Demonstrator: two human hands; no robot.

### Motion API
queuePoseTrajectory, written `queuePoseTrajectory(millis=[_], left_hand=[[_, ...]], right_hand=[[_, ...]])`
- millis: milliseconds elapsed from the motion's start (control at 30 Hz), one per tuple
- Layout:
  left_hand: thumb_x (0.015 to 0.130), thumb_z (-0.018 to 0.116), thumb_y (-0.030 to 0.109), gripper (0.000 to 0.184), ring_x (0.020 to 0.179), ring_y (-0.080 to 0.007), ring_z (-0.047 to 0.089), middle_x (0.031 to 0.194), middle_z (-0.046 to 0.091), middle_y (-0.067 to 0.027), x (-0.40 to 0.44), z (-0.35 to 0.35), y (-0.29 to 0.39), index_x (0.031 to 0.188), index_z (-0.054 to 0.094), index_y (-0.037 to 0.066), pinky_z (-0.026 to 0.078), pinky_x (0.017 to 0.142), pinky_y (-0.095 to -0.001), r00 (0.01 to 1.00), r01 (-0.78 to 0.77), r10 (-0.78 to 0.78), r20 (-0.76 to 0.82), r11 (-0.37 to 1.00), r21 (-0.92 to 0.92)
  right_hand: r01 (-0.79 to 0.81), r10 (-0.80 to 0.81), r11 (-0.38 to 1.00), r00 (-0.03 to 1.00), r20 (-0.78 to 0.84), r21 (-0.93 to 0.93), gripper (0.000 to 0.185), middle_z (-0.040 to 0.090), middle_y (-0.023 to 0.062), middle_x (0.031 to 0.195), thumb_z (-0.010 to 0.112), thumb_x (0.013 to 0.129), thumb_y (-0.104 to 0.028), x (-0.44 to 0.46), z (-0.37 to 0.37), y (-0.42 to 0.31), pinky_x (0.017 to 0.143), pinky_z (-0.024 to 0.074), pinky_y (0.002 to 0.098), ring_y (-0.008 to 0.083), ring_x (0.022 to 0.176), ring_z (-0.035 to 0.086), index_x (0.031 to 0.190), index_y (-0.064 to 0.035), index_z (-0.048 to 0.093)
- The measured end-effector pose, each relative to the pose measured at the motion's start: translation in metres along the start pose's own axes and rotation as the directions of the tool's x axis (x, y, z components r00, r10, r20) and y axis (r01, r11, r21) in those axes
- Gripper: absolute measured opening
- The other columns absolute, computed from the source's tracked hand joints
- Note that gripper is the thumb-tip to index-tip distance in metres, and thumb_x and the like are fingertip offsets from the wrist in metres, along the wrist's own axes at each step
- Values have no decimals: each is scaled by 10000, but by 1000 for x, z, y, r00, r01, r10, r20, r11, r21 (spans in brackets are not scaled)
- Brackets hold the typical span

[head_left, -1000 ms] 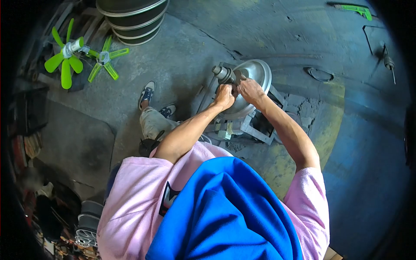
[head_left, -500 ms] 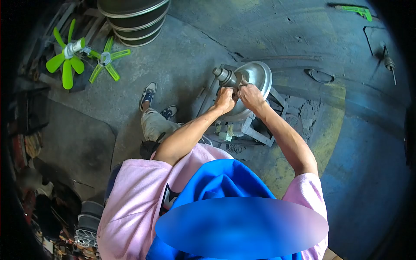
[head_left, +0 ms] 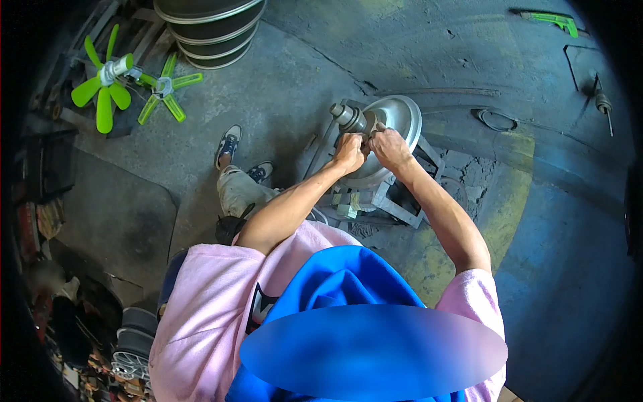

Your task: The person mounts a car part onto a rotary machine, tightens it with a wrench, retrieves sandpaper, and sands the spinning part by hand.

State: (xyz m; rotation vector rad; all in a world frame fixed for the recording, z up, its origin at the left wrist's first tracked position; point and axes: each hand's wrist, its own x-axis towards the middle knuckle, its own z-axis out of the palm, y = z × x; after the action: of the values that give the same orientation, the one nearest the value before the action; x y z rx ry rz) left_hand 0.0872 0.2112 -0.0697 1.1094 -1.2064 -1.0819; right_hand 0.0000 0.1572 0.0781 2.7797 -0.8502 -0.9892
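Note:
A silver wheel rim stands tilted on a low metal frame, with a stepped metal shaft projecting on its left side. Both my hands meet over the middle of the rim, close together. My left hand is closed with fingers curled, just below the shaft. My right hand is closed too, knuckles up, over the rim's face. Whatever is between the fingers is small and hidden by them; I cannot make it out.
Two green-bladed fan-like wheels lie at the upper left, near a stack of dark rims. A green-handled tool, a drill-like tool and a cable loop lie to the right. Two shoes show left of the frame.
Both hands stay closed at the rim, with only a very slight shift of the fingers. The whole view has moved a little.

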Motion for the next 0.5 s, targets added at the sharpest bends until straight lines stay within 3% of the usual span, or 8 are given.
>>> queuePoseTrajectory(millis=[33,233,500], left_hand=[[809,683,51,83,788,-454,663,804,676,-257,0,1,-1,759,668,-13,496,638,-493,1000,1,-3,-29,998,-65],[793,678,35,62,806,-462,653,806,672,-254,2,-6,1,757,659,-11,495,647,-494,997,-82,83,1,994,68],[787,656,18,45,803,-465,650,796,665,-258,5,-7,9,755,655,-13,493,643,-493,999,-54,54,3,998,23]], right_hand=[[5,-5,1000,1000,3,10,154,683,107,805,591,862,-119,0,1,0,734,555,384,273,781,699,818,-78,732],[17,-18,999,999,-40,-34,156,673,109,758,593,858,-116,-3,-8,-1,716,556,389,281,755,697,787,-66,723],[-1,5,999,994,-107,40,151,660,129,736,603,842,-117,-6,2,2,705,558,394,294,724,686,760,-53,712]])
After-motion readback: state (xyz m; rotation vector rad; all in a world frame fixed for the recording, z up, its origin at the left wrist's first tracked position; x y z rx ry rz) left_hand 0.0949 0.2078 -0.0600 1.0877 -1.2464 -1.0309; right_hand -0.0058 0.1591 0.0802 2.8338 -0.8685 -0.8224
